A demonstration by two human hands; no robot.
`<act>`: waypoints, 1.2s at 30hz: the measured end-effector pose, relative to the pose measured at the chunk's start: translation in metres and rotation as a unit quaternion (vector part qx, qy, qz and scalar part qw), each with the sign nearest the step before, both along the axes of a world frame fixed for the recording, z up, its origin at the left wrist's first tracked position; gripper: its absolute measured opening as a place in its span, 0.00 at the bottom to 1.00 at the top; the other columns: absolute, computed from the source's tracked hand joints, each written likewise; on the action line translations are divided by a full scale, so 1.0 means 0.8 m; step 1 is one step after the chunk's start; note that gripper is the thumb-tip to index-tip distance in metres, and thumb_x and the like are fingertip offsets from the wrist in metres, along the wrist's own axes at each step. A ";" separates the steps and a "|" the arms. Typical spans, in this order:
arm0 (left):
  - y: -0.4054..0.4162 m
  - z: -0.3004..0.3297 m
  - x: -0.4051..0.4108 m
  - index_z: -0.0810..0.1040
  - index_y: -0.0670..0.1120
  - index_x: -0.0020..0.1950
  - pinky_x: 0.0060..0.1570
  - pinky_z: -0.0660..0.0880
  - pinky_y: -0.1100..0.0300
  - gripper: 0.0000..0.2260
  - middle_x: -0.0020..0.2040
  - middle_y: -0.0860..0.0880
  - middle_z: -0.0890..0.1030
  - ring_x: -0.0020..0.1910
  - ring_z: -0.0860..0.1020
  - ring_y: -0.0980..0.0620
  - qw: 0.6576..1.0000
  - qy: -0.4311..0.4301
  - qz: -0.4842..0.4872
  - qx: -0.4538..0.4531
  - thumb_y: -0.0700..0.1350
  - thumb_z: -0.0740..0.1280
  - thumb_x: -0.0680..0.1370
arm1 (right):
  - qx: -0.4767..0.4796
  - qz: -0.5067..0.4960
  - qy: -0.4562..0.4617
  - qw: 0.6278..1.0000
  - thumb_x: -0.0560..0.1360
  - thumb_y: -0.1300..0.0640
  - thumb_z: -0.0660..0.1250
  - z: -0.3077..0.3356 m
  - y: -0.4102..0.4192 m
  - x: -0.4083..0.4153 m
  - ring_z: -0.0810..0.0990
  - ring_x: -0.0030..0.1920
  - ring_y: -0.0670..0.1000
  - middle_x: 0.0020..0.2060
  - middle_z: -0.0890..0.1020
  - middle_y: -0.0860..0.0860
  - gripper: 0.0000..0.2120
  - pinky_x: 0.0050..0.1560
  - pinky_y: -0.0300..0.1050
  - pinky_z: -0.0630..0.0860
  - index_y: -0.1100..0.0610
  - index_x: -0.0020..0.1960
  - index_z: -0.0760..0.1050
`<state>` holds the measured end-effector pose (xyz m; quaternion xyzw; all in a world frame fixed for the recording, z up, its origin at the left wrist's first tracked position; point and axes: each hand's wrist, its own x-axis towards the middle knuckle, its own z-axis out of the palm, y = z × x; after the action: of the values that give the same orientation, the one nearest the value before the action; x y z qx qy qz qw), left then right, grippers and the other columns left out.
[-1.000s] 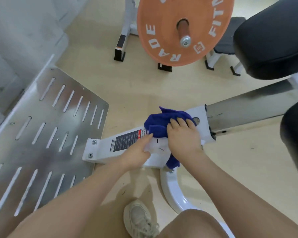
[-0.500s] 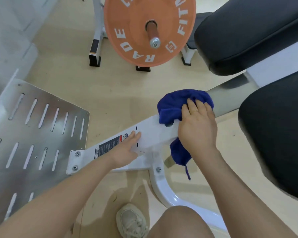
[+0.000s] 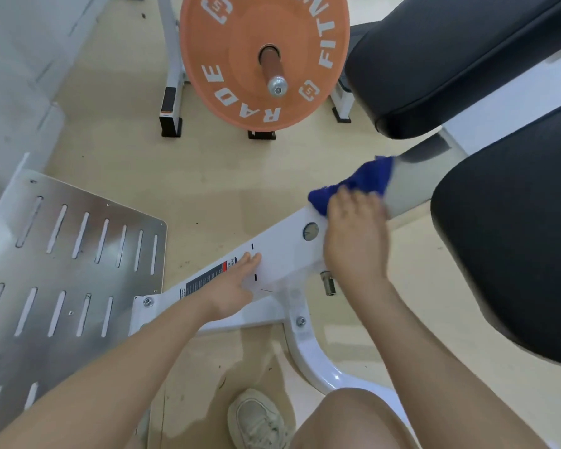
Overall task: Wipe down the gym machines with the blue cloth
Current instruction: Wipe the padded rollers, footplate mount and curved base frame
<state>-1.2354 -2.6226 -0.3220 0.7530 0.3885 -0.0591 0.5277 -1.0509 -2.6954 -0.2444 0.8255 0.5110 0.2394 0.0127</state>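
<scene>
Blue cloth (image 3: 363, 186) under our right hand (image 3: 353, 234) had slid up the white frame beam (image 3: 282, 251) toward the seat; fingers flat, left hand (image 3: 234, 286) bracing open.

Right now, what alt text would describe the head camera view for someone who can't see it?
The right hand presses a blue cloth onto a white gym machine beam, while the left hand rests flat on it. An orange weight plate, black pads and a slotted metal footplate surround them.
</scene>
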 end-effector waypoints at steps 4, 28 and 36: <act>0.000 -0.007 -0.007 0.50 0.61 0.75 0.58 0.53 0.72 0.35 0.75 0.64 0.45 0.74 0.45 0.62 1.000 -0.020 0.005 -0.014 0.31 0.53 0.76 | -0.048 0.088 -0.037 0.994 0.66 0.63 0.60 -0.014 -0.008 -0.004 0.80 0.55 0.57 0.53 0.82 0.58 0.21 0.63 0.50 0.71 0.64 0.57 0.78; -0.007 -0.101 -0.073 0.46 0.50 0.77 0.70 0.52 0.62 0.32 0.77 0.54 0.52 0.75 0.53 0.55 0.978 -0.025 0.187 -0.092 0.32 0.52 0.77 | -0.373 0.161 0.003 0.914 0.80 0.55 0.50 -0.094 0.052 -0.128 0.54 0.74 0.60 0.74 0.57 0.60 0.27 0.73 0.60 0.48 0.64 0.75 0.49; -0.007 -0.131 -0.081 0.54 0.49 0.76 0.70 0.51 0.63 0.29 0.76 0.55 0.52 0.75 0.53 0.54 0.978 -0.002 0.208 -0.037 0.32 0.54 0.76 | -0.298 0.143 -0.023 0.943 0.81 0.52 0.50 -0.090 0.040 -0.099 0.59 0.73 0.58 0.72 0.64 0.58 0.25 0.74 0.54 0.48 0.64 0.74 0.57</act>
<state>-1.3004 -2.6282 -0.4269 0.6362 0.5330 0.0390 0.5565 -1.1298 -2.6634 -0.3165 0.6966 0.6710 0.0942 0.2359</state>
